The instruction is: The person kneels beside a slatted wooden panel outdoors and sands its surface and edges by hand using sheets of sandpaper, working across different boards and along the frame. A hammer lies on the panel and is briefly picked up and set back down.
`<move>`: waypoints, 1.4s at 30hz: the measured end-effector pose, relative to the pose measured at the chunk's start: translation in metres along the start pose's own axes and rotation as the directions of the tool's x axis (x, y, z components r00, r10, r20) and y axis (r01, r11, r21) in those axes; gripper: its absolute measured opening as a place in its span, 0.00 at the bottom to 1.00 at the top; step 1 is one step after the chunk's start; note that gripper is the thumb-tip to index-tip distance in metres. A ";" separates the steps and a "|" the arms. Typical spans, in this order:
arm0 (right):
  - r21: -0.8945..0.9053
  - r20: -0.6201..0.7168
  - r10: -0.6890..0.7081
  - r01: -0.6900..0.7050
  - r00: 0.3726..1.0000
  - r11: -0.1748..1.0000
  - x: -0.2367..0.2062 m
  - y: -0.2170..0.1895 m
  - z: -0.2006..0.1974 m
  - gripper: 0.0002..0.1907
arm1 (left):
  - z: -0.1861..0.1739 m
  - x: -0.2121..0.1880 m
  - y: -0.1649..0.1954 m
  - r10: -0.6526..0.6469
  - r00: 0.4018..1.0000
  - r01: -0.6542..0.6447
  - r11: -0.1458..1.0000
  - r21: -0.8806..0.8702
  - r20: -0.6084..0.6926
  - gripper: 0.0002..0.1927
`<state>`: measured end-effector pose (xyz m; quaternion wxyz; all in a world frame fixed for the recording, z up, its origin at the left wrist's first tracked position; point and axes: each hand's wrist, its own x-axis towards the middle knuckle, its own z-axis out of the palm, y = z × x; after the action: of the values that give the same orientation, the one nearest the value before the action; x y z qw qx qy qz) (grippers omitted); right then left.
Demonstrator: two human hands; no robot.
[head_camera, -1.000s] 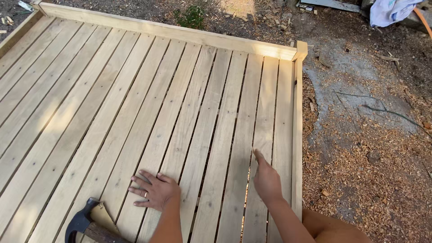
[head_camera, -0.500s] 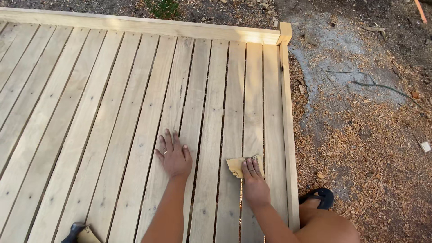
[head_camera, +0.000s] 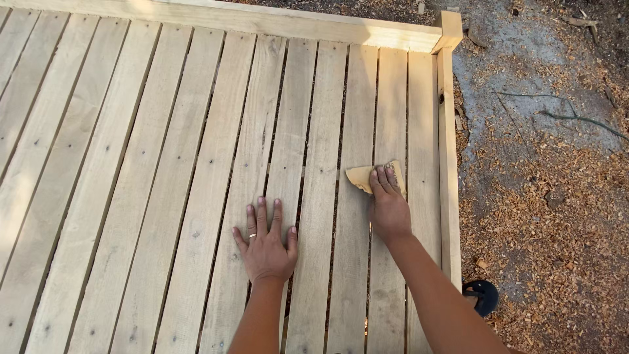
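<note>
While right hand [head_camera: 388, 211] presses sandpaper [head_camera: 364, 176], left hand [head_camera: 265, 244] flat on slats [head_camera: 164, 196], sawdust [head_camera: 557, 236] beside

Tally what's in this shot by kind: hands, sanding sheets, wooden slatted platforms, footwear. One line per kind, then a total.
Hands: 2, left hand flat on the slats, right hand pressing the sheet
Tan sandpaper sheet: 1
Wooden slatted platform: 1
Dark sandal: 1, partly visible
Total: 5
</note>
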<state>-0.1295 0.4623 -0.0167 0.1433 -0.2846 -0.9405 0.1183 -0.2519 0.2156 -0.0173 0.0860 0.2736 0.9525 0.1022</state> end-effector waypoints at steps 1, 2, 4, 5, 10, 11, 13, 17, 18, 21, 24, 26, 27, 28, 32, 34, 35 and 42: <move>0.002 0.018 0.016 -0.016 1.000 1.000 -0.021 -0.008 -0.006 0.29 | 0.001 0.000 0.000 0.009 1.000 -0.009 1.000 0.006 0.005 0.37; 0.005 0.039 0.037 -0.037 0.999 0.999 -0.045 -0.017 -0.011 0.31 | 0.002 0.001 0.000 0.010 1.000 -0.010 1.000 -0.002 0.010 0.37; -0.046 0.075 -0.002 0.006 0.997 0.999 -0.093 -0.033 -0.021 0.33 | 0.003 0.002 -0.001 0.008 1.000 -0.007 1.000 -0.025 0.013 0.36; -0.038 0.129 0.056 -0.051 0.990 0.998 -0.120 -0.041 -0.024 0.33 | 0.004 0.003 -0.001 0.009 1.000 -0.008 1.000 -0.029 0.012 0.36; -0.067 0.223 0.211 -0.201 0.952 0.977 -0.205 -0.062 -0.025 0.37 | 0.002 0.002 0.000 0.007 1.000 -0.006 0.999 -0.035 0.022 0.36; -0.079 0.201 0.197 -0.185 0.960 0.980 -0.197 -0.059 -0.021 0.37 | 0.001 0.002 0.000 0.010 1.000 -0.009 0.999 -0.035 0.021 0.36; -0.088 0.127 0.163 -0.153 0.978 0.984 -0.145 -0.040 -0.011 0.34 | 0.000 0.002 0.001 0.006 1.000 -0.005 1.000 -0.027 0.021 0.37; -0.041 0.074 0.191 -0.189 0.979 0.981 -0.033 -0.009 0.007 0.27 | 0.000 0.004 0.002 0.002 1.000 -0.001 1.000 -0.018 0.029 0.36; -0.038 0.083 0.175 -0.172 0.981 0.984 -0.033 -0.008 0.004 0.28 | 0.000 0.004 0.002 -0.004 0.999 0.005 1.000 -0.020 0.038 0.36; -0.027 0.165 0.140 -0.137 0.976 0.990 -0.099 -0.027 -0.016 0.29 | 0.001 0.003 0.002 0.007 1.000 -0.007 1.000 0.002 0.028 0.36; -0.067 0.271 0.212 -0.201 0.939 0.977 -0.195 -0.056 -0.040 0.34 | 0.001 0.002 0.001 -0.001 0.999 0.001 1.000 -0.010 0.033 0.36; -0.090 0.266 0.201 -0.183 0.943 0.979 -0.196 -0.056 -0.041 0.35 | 0.002 0.002 0.002 -0.008 0.999 0.009 1.000 -0.019 0.036 0.36; -0.083 0.251 0.198 -0.183 0.947 0.980 -0.178 -0.051 -0.037 0.35 | 0.002 0.002 0.002 -0.003 0.999 0.004 1.000 -0.020 0.034 0.37; -0.072 0.238 0.193 -0.181 0.952 0.981 -0.152 -0.046 -0.034 0.35 | 0.002 0.002 0.002 -0.001 1.000 0.002 1.000 -0.018 0.031 0.37; -0.037 0.217 0.230 -0.227 0.949 0.973 -0.035 -0.021 -0.016 0.28 | 0.004 0.003 0.001 0.006 0.999 -0.006 1.000 0.021 0.034 0.36; -0.039 0.234 0.213 -0.209 0.949 0.977 -0.038 -0.026 -0.019 0.30 | 0.004 0.003 0.001 -0.003 0.999 0.002 1.000 0.025 0.034 0.36; -0.059 0.250 0.202 -0.193 0.947 0.979 -0.066 -0.034 -0.026 0.32 | 0.004 0.002 0.001 0.006 0.999 -0.007 1.000 0.012 0.036 0.36; -0.242 0.525 0.273 -0.166 0.806 0.956 -0.235 -0.083 -0.055 0.41 | 0.002 0.002 0.003 0.008 1.000 -0.007 0.999 -0.035 0.027 0.36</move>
<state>0.0349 0.2688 0.0121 -0.1765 -0.3573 -0.9088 0.1238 -0.2514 0.2189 -0.0183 0.1033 0.2769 0.9483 0.1155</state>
